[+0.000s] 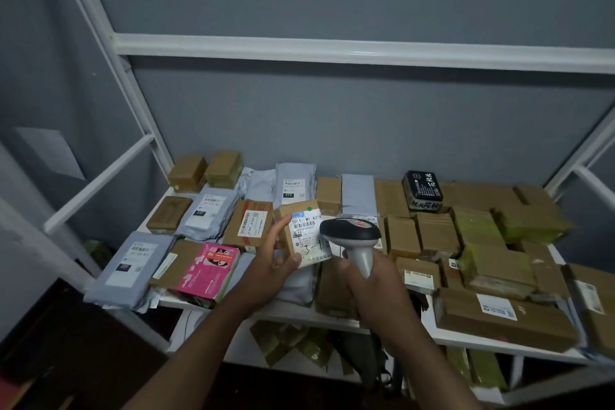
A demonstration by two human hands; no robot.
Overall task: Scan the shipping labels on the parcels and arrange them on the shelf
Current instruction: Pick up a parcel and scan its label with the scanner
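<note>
Just scanner beside held parcel

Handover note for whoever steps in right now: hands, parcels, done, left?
Left hand holds a small brown box up, white shipping label facing the camera.
Right hand grips the barcode scanner, its head beside the label.
Shelf already carries many parcels: grey mailers, brown boxes, a pink box, a black pack.
Whether this label has been scanned, cannot tell.
Left: confirm the scan, set the box on the shelf, take the next parcel.
</note>
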